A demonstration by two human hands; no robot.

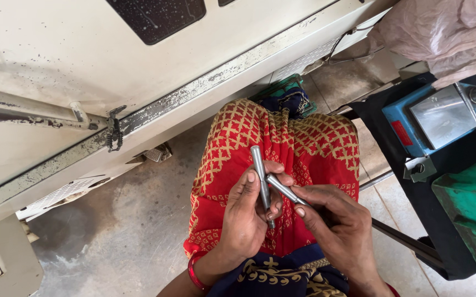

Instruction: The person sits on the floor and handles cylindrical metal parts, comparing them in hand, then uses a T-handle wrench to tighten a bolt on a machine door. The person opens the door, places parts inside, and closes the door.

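You are seated over a stained concrete floor (139,220), close beside a cream metal machine housing (84,60) with chipped paint along its edge. A blue box with a metal plate (433,118) and a green metal part (471,212) stand to your right on a black-covered stand.

Both work pieces lie above your lap, over the red patterned cloth (304,148).

1. Your left hand (246,220) is closed around the upright steel pin (260,176). Thumb and fingers wrap its lower half; the upper end stands free. Keep this grip firm, so that the pin does not turn.
2. Your right hand (339,228) is pinched shut on the second steel pin (284,190), holding it by its lower right end. Its free tip meets the upright pin at an angle, just beside your left thumb.
3. Judged from this position, the contact point needs care: steady the angled pin against your left fingers, and keep your fingertips out from between the two pins.
4. Work over your lap, so that a dropped pin lands on the cloth.
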